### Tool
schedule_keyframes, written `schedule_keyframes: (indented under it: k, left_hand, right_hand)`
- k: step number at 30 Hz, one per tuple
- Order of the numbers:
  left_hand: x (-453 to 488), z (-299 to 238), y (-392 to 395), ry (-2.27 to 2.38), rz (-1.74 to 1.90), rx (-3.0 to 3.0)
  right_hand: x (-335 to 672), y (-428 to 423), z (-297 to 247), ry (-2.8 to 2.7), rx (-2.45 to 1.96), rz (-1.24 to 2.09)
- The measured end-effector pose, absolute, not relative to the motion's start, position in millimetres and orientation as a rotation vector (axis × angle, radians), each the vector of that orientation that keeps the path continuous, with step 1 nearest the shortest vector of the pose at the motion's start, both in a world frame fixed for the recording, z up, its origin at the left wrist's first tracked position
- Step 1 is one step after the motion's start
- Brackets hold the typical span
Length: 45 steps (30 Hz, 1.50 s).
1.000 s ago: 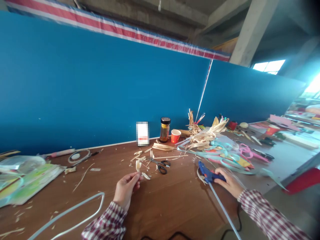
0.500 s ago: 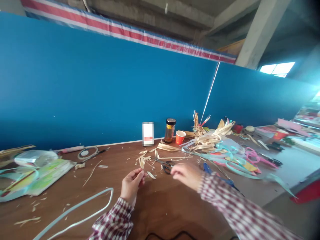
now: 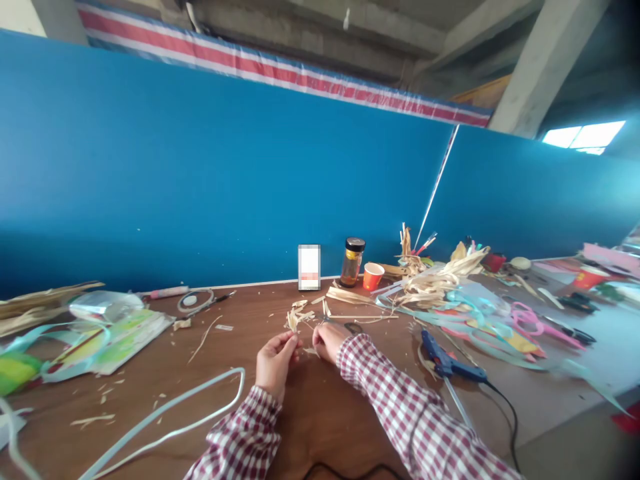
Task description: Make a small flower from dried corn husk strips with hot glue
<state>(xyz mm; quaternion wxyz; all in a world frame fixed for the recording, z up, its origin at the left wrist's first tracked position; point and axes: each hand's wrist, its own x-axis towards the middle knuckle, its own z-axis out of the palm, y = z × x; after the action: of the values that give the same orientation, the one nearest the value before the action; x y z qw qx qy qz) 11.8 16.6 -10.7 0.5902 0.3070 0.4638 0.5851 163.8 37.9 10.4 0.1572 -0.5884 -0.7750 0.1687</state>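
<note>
My left hand (image 3: 278, 363) is closed in a pinch on a small pale piece of dried husk (image 3: 293, 321), which stands up from the fingertips. Just to its right, my right hand (image 3: 327, 341) is low over the table with its fingers curled inward; what they hold, if anything, is hidden. A pale husk scrap (image 3: 311, 351) lies by the right fingertips. Behind the right wrist lie the black-handled scissors (image 3: 353, 327), partly covered by the hand. Thin straw-coloured scraps (image 3: 300, 313) are scattered beyond both hands.
A blue glue gun (image 3: 445, 360) with a black cord lies right of my forearm. Along the back stand a lidded jar (image 3: 353, 262) and a red paper cup (image 3: 373, 277). Husks (image 3: 430, 283), ribbons and pink scissors (image 3: 527, 319) crowd the right. A white looped cable (image 3: 200, 393) lies left.
My right hand has moved left from beside the scissors' handles to near my left hand, its fingers now curled. The view has turned left, and the glue gun now shows fully.
</note>
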Motion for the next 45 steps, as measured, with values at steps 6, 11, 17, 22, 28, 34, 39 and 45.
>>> schedule_keyframes:
  k: [6, 11, 17, 22, 28, 34, 39, 45]
  left_hand:
    - [12, -12, 17, 1.083, 1.341, 0.687]
    - [12, -11, 16, 1.084, 1.357, 0.716]
    - [12, -13, 17, 1.087, 1.346, 0.714]
    - [14, -14, 16, 1.076, 1.316, 0.704]
    - [16, -12, 13, 1.075, 1.295, 0.713]
    - [15, -11, 13, 1.068, 1.294, 0.71]
    - [17, -12, 11, 1.073, 1.278, 0.737]
    - [19, -15, 10, 1.101, 1.236, 0.772]
  right_hand:
    - [169, 32, 9, -2.137, -1.692, 0.481]
    - [162, 27, 12, -2.19, -1.695, 0.502]
    - [163, 30, 8, -2.025, -1.54, 0.659]
    - [163, 32, -6, -1.636, -1.409, 0.954]
    - [165, 31, -12, -1.401, -1.167, 1.182]
    - [171, 28, -8, -1.197, -1.147, 1.252]
    - [166, 24, -7, -1.046, -1.029, 1.313]
    - [157, 21, -8, -1.042, -1.024, 1.375]
